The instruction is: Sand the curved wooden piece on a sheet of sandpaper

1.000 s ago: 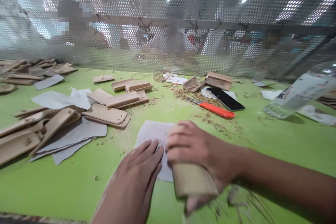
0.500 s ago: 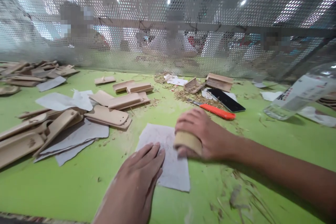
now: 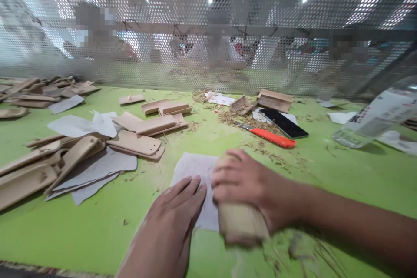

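Left hand (image 3: 169, 217): fingers pressed together, on paper (image 3: 197, 165) toward surface (image 3: 81, 234) front edge. Right hand (image 3: 246, 182): fingers curled round wooden piece (image 3: 243, 221).

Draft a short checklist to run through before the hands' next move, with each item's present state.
1. Left hand steadying the paper sheet: ok, fingers lie flat on it.
2. Right hand gripping the wooden piece: ok.
3. Underside of the wooden piece smooth: cannot tell, hidden and blurred.
4. Orange-handled knife apart from both hands: ok, lying beyond them.
5. Green tabletop free of shavings: not ok, scattered by the knife.
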A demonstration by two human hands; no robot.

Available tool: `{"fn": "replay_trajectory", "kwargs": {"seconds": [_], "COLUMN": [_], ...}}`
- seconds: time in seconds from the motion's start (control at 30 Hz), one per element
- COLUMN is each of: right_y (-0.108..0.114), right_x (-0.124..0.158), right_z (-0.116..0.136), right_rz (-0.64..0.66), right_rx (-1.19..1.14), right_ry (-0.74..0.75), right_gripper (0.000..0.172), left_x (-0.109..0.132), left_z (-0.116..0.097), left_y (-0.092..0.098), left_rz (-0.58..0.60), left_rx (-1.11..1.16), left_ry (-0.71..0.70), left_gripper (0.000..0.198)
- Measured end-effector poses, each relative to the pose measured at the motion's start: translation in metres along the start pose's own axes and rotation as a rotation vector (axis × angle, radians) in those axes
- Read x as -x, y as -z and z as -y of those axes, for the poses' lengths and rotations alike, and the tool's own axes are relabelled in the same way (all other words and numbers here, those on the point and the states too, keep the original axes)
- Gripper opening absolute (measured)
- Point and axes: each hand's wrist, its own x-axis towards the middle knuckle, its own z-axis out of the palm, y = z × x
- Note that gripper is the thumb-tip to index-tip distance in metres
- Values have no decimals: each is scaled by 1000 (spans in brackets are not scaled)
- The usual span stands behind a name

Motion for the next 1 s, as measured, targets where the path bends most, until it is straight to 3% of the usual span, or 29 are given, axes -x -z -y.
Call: {"fn": "replay_trajectory", "kwargs": {"seconds": [0.07, 0.13, 0.27, 0.4, 0.43, 0.57, 0.63, 0.73, 0.77, 0.9, 1.0], "right_y": [-1, -3, -4, -2, -2, -2, -1, 0, 0, -3, 0], "right_x": [0, -1, -1, 0, 0, 1, 2, 2, 1, 0, 1], "right_z": [1, 4, 3, -4, -3, -1, -6, -8, -6, 0, -6], "right_rz": [-90, -113, -15, -125, -112, 35, 0, -83, -83, -3, -73], "right_rx": [77, 92, -38, 79, 83, -43, -18, 67, 67, -20, 33], "right_ry": [-186, -244, 28, -225, -222, 106, 50, -172, -172, 95, -36], "right_gripper": [36, 37, 40, 36, 36, 42, 40, 37, 37, 39, 35], "left_x": [1, 1, -1, -2, -2, 0, -1, -4, -4, -2, -1], "left_z": [0, 0, 0, 1, 1, 2, 0, -2, -2, 1, 2], "left_y": [1, 1, -1, -2, -1, 1, 2, 1, 0, -3, -4], "left_rz": [0, -1, -13, 12, 15, -12, -4, 11, 7, -12, -9], "left_rx": [-2, 7, 21, -12, -21, -50, -55, -53, -52, -50, -42], "left_ry": [0, -8, -3, -13, -20, -49, -33, -31, -35, -35, -25], "left_gripper": [64, 65, 66, 66, 65, 61, 63, 63, 63, 65, 64]}}
